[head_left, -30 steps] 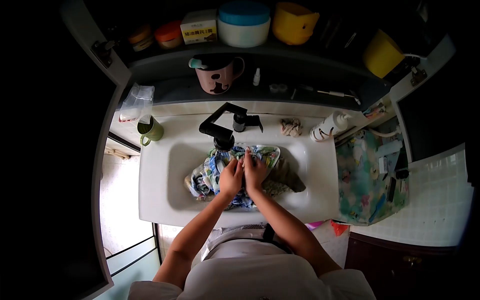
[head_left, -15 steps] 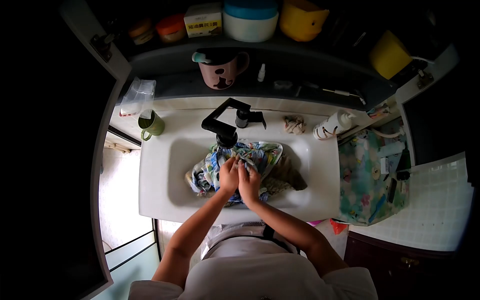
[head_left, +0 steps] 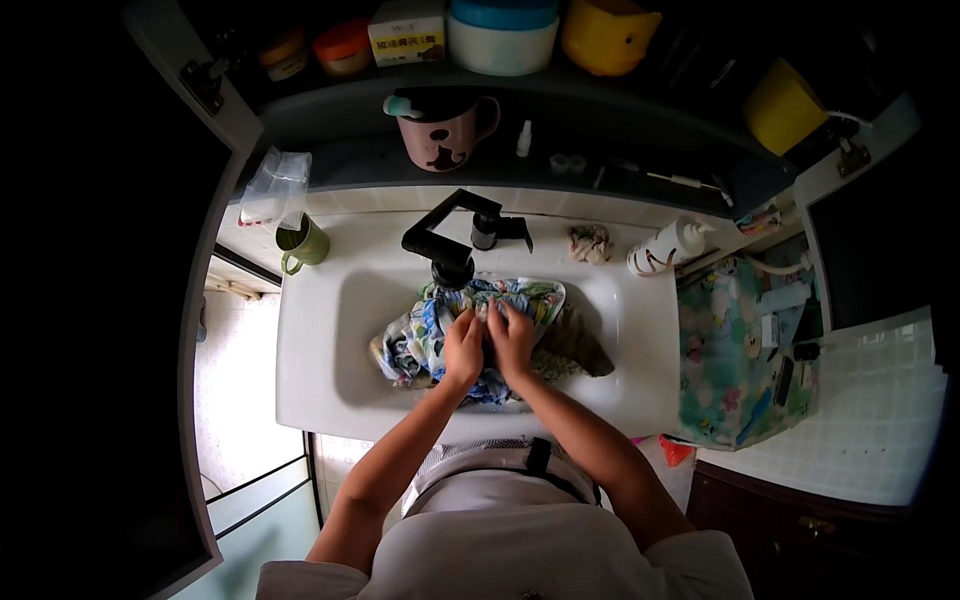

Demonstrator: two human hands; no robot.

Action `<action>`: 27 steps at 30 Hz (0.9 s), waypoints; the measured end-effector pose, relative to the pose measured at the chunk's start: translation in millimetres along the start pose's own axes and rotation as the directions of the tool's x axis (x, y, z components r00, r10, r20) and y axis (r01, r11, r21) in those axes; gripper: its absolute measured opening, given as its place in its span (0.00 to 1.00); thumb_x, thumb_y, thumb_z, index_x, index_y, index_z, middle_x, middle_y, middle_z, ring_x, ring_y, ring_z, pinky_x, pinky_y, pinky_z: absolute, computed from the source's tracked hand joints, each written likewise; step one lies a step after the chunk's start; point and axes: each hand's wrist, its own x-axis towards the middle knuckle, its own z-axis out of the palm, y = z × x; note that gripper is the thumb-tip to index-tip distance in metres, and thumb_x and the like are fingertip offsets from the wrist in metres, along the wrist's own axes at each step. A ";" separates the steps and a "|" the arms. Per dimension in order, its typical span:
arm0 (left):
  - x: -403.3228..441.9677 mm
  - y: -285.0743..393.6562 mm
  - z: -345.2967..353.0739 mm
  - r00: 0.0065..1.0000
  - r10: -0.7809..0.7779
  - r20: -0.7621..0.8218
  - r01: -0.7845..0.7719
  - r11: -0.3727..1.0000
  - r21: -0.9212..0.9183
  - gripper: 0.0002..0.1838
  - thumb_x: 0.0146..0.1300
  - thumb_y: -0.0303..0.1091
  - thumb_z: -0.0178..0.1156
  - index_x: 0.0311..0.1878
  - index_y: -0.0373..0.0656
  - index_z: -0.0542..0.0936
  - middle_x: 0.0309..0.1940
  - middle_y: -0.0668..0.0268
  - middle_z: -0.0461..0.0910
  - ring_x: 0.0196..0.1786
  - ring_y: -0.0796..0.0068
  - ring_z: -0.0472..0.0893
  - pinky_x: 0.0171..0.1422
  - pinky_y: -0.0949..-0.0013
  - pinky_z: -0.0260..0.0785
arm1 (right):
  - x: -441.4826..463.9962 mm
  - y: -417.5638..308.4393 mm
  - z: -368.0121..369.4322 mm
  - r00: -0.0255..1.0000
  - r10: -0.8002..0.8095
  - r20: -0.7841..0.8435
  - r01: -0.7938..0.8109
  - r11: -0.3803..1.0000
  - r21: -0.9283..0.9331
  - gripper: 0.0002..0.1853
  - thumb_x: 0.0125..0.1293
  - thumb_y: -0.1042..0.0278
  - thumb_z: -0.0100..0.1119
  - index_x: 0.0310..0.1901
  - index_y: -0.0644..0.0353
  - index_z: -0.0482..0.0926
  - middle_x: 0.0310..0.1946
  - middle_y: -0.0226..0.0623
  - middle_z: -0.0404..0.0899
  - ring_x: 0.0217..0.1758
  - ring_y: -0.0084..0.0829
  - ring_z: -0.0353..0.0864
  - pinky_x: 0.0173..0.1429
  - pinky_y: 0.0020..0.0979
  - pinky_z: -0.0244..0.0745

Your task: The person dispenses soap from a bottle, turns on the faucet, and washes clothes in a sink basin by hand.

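Note:
A heap of patterned clothing (head_left: 433, 328), mostly blue, white and green, lies bunched in the white sink (head_left: 365, 300). Both hands are on it, below the black faucet (head_left: 452, 262). My left hand (head_left: 463, 345) is closed on a fold of the cloth. Beside it, a small gap apart, my right hand (head_left: 511, 338) grips the same garment. The fingertips are partly buried in the fabric. A darker brown cloth (head_left: 580, 345) rests at the heap's right side.
On the sink's back rim stand a green mug (head_left: 302, 241), a crumpled cloth (head_left: 590, 243) and a white pump bottle (head_left: 668, 247). Above, a dark shelf holds a pink mug (head_left: 440, 140) and several containers. A patterned cover (head_left: 735, 350) with small items lies at right.
My hands were pressed together over the cloth; now they have moved slightly apart, the right one to the right. The heap stays in nearly the same place.

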 end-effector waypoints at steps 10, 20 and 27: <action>25.0 35.0 -22.6 0.869 -0.490 0.063 0.405 0.633 -0.660 0.13 0.64 0.40 0.53 0.43 0.41 0.79 0.36 0.62 0.81 0.39 0.67 0.80 0.52 0.66 0.71 | -26.5 35.6 -20.5 0.925 -0.075 0.373 0.022 0.989 0.144 0.18 0.68 0.60 0.54 0.54 0.63 0.70 0.44 0.47 0.73 0.49 0.43 0.72 0.52 0.35 0.66; 25.4 43.7 -45.2 0.859 -0.434 0.272 0.511 0.694 -0.508 0.20 0.62 0.45 0.57 0.49 0.37 0.77 0.43 0.59 0.81 0.45 0.65 0.81 0.53 0.64 0.71 | -18.0 88.1 -54.2 0.909 0.361 0.210 -0.411 0.863 0.295 0.14 0.67 0.71 0.49 0.53 0.61 0.74 0.43 0.29 0.76 0.47 0.26 0.73 0.53 0.24 0.64; 11.1 46.9 -8.0 0.973 -0.115 0.198 0.148 0.976 -0.159 0.09 0.63 0.35 0.57 0.37 0.39 0.79 0.31 0.73 0.76 0.30 0.83 0.72 0.36 0.78 0.64 | 7.2 -27.1 -34.2 0.932 0.254 0.259 -0.363 0.620 0.696 0.12 0.66 0.63 0.54 0.46 0.59 0.74 0.42 0.23 0.71 0.45 0.18 0.63 0.52 0.23 0.57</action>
